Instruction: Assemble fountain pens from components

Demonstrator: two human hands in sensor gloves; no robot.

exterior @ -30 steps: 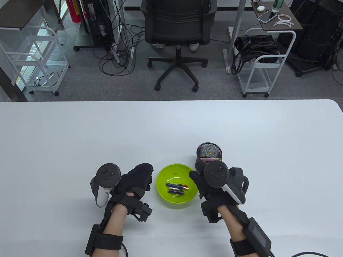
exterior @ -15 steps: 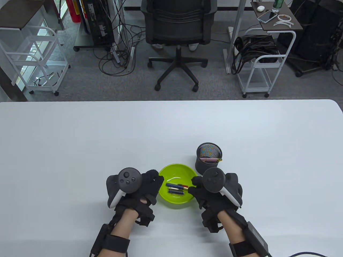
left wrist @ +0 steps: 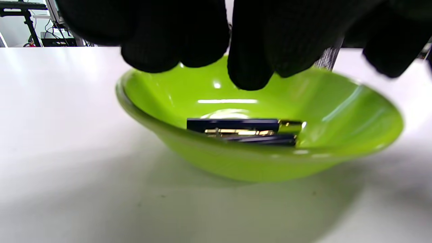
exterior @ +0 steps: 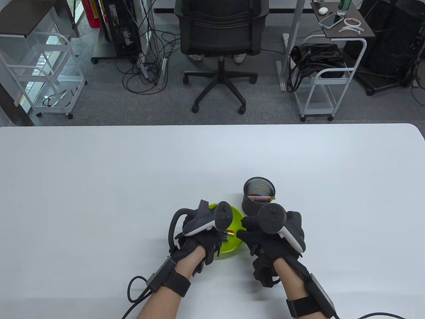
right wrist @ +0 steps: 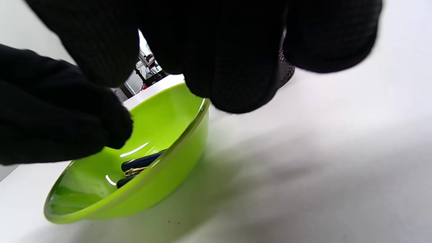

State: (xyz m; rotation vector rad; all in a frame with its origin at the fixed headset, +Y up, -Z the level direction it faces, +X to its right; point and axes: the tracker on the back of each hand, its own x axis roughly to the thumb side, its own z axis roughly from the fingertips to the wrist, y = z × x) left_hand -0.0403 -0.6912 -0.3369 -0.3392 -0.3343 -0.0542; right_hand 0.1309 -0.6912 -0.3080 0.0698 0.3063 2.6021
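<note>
A green bowl (exterior: 234,245) near the table's front holds several dark blue pen parts with gold trim (exterior: 229,234). My left hand (exterior: 212,237) hovers over the bowl's left half, covering most of it. In the left wrist view its fingertips (left wrist: 249,72) hang just above the parts (left wrist: 243,130) and hold nothing. My right hand (exterior: 247,229) is at the bowl's right rim. In the right wrist view its fingers (right wrist: 233,84) and thumb are apart above the rim (right wrist: 189,131), empty. A black mesh cup (exterior: 247,202) behind the bowl holds a pink pen (exterior: 260,198).
The white table (exterior: 99,182) stretches wide to the left, right and back of the bowl. The mesh cup stands close behind my right hand. An office chair and carts are on the floor beyond the far edge.
My left hand has moved right from beside the bowl to over it and turned its fingers downward. My right hand has stayed at the bowl's right rim, shifting slightly.
</note>
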